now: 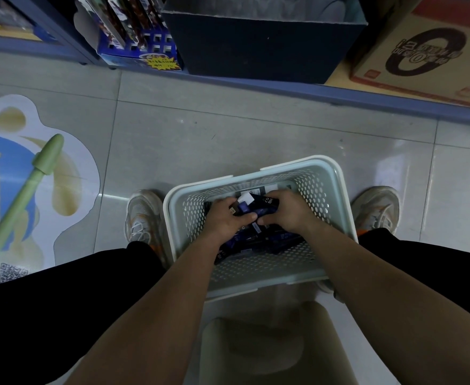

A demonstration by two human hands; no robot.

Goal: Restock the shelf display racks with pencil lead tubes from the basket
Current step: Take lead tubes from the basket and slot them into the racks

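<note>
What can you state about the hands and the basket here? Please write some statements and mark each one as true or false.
1. The left hand and the right hand are both inside the basket. True.
2. The basket stands on a shelf. False: it stands on the floor, between two shoes.
3. The basket holds nothing. False: dark lead tubes lie in it.
4. Each hand grips lead tubes. True.
</note>
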